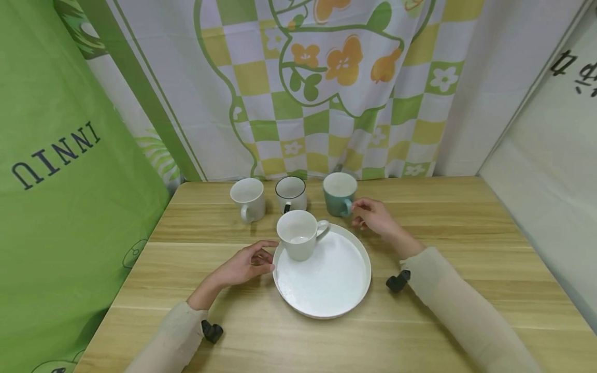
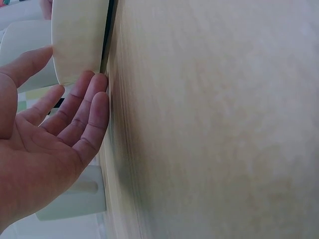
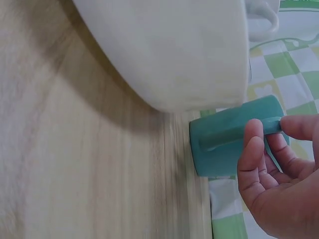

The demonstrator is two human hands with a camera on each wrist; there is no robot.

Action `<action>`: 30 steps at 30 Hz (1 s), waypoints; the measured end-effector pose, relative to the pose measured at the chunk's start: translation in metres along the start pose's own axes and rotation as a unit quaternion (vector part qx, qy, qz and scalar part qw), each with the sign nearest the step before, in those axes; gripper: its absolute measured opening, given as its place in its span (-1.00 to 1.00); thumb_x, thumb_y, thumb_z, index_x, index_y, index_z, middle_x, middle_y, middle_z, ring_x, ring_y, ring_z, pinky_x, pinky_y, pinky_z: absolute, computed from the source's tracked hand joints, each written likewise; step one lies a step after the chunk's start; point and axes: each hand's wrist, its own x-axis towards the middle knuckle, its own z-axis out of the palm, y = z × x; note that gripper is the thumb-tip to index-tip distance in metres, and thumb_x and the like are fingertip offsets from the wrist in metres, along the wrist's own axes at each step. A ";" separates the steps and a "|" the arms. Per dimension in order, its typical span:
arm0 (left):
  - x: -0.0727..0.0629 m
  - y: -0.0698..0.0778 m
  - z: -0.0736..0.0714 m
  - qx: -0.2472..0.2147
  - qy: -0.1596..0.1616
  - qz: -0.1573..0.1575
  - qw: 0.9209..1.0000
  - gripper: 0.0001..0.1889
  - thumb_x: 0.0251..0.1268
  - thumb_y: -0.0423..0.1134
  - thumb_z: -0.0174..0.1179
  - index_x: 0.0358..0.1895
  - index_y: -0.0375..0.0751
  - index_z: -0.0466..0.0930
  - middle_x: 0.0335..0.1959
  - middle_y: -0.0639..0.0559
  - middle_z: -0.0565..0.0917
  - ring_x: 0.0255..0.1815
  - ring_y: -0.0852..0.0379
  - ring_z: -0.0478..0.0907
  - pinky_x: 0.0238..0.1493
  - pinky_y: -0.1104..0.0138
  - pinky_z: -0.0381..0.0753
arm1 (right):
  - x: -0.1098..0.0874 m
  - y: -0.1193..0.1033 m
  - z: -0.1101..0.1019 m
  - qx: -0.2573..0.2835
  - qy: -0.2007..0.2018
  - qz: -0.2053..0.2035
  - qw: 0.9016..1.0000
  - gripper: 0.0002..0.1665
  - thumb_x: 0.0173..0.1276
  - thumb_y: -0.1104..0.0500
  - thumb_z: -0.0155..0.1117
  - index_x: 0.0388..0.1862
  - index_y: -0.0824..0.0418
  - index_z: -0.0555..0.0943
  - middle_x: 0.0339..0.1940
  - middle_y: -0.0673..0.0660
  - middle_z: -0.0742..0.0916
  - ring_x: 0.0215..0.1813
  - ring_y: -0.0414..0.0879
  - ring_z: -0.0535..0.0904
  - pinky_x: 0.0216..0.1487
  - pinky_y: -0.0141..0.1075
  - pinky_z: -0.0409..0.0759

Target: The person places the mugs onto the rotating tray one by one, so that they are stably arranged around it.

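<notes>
A round white tray (image 1: 326,290) lies on the table with a white mug (image 1: 298,243) standing upright at its back left, handle to the right. My left hand (image 1: 249,263) is at the tray's left side; in the left wrist view its loosely spread fingertips (image 2: 98,107) touch the tray's outer wall. Behind the tray on the right stands a teal mug (image 1: 337,203), pale inside. Its handle is pinched between thumb and fingers of my right hand (image 1: 375,217). The right wrist view shows this teal mug (image 3: 219,157) with its base at the tabletop.
Left of the teal mug stand a white mug with a dark rim (image 1: 293,194) and a plain white mug (image 1: 249,199). A patterned curtain (image 1: 326,129) hangs along the table's back edge. Green cloth (image 1: 70,207) hangs at the left, and a pale wall stands right.
</notes>
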 end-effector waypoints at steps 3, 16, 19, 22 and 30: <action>0.000 -0.001 0.000 -0.001 0.000 0.000 1.000 -0.40 0.42 -0.21 0.23 0.45 -0.22 0.27 0.05 -0.25 0.64 0.08 -0.05 0.61 0.24 0.03 0.55 | -0.001 0.000 -0.003 0.007 -0.002 0.007 1.000 -0.59 0.59 0.10 0.04 0.19 0.39 0.47 -0.17 0.20 0.68 -0.31 -0.24 0.64 -0.24 -0.25 0.64; 0.001 0.000 -0.001 0.002 -0.001 0.005 1.000 -0.40 0.43 -0.22 0.23 0.45 -0.25 0.26 0.06 -0.27 0.65 0.10 -0.07 0.62 0.24 0.05 0.55 | 0.010 -0.003 0.001 -0.014 -0.003 0.009 1.000 -0.44 0.59 -0.08 0.03 0.14 0.41 0.56 0.04 0.34 0.67 -0.28 -0.14 0.64 -0.24 -0.28 0.67; 0.001 -0.002 -0.001 0.004 0.000 0.007 1.000 -0.40 0.43 -0.22 0.23 0.45 -0.24 0.26 0.05 -0.26 0.65 0.09 -0.06 0.62 0.23 0.06 0.56 | 0.012 -0.005 0.002 0.009 -0.008 0.020 1.000 -0.46 0.59 -0.05 0.03 0.13 0.43 0.56 0.05 0.33 0.66 -0.30 -0.14 0.64 -0.27 -0.33 0.67; 0.002 -0.003 -0.001 0.004 0.000 0.009 1.000 -0.40 0.42 -0.23 0.24 0.45 -0.24 0.27 0.05 -0.25 0.65 0.08 -0.06 0.63 0.23 0.08 0.56 | 0.013 -0.005 0.002 0.027 -0.016 0.031 0.999 -0.46 0.60 -0.01 0.02 0.13 0.48 0.54 0.02 0.32 0.66 -0.35 -0.19 0.63 -0.30 -0.39 0.67; 0.003 -0.006 0.000 0.004 0.001 0.006 1.000 -0.40 0.41 -0.22 0.25 0.45 -0.21 0.28 0.05 -0.24 0.66 0.10 -0.06 0.62 0.24 0.06 0.55 | 0.016 -0.005 0.001 0.043 -0.020 0.043 0.998 -0.46 0.60 0.01 0.01 0.08 0.53 0.55 -0.10 0.28 0.69 -0.43 -0.23 0.64 -0.36 -0.42 0.66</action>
